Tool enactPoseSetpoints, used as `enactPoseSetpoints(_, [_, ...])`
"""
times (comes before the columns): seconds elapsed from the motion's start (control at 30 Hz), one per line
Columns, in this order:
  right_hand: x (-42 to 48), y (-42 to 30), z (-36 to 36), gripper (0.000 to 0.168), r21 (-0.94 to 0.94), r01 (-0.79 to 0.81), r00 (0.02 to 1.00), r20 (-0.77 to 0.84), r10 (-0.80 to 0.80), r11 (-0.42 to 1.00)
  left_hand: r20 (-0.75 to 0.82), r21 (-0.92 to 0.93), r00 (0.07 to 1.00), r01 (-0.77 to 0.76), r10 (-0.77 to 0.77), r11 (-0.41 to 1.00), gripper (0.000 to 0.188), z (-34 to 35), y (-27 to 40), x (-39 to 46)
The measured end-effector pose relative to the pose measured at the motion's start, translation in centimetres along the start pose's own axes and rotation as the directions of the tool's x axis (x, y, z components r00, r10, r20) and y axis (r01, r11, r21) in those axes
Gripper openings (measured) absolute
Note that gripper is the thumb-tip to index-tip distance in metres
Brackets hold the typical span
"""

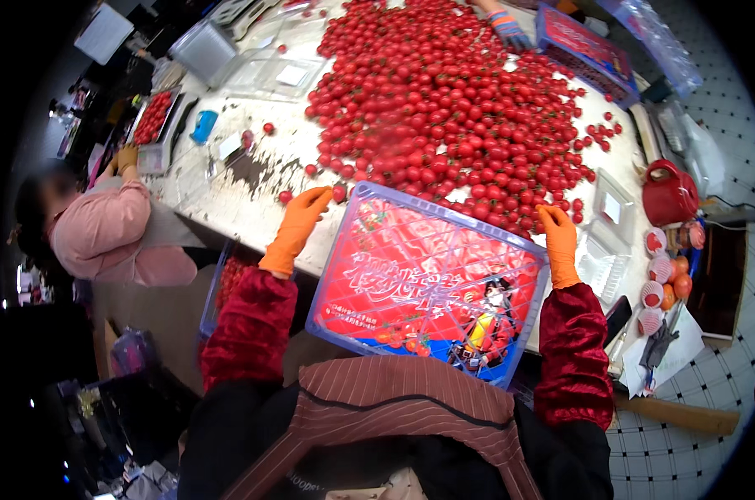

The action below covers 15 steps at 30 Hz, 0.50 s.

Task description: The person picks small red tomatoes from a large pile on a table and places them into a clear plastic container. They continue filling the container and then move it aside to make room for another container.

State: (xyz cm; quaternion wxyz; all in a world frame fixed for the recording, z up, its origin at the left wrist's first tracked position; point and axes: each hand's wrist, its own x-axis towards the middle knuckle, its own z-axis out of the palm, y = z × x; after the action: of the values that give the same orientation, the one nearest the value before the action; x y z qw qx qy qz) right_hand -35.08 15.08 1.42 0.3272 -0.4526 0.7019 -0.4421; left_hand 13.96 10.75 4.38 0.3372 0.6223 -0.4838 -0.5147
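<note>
A shallow purple plastic crate [365, 190] lies tilted before me, over the table's front edge. A printed red and blue sheet [408, 250] shows through its lattice. My left hand [299, 228], in an orange glove, is beside the crate's upper left corner. Its fingertips meet a single cherry tomato [338, 192]; whether they grip it is unclear. My right hand [558, 240], gloved alike, is by the upper right corner, fingers bent close together at the edge of a large heap of cherry tomatoes [440, 106]. Anything between those fingers is hidden.
Clear plastic boxes [602, 256] lie right, near a red pitcher [668, 192]. At left, a co-worker [111, 219] has gloved hands by a tomato tray [154, 119] on a scale. Another person's striped glove [508, 30] touches the heap beside a second crate [587, 50].
</note>
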Motion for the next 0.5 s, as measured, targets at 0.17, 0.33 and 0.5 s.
enactPoseSetpoints(0.17, [-2.5,-2.3,-3.5,0.028,-0.53,0.038,0.975,0.204,0.084,0.847,0.285,0.383,0.947,-0.254,0.148,0.888,0.031,3.5,1.5,6.6])
enactPoseSetpoints(0.33, [-4.1,-2.9,-3.3,0.019,-0.604,0.107,0.973,0.228,0.043,0.789,0.386,0.422,0.914,-0.291,0.12,0.859,0.018,4.0,3.9,8.0])
enactPoseSetpoints(0.5, [-5.0,-4.0,-2.9,0.021,-0.749,0.189,0.977,0.205,-0.049,0.635,0.322,0.617,0.923,-0.372,0.209,0.693,0.018,4.9,5.1,6.6])
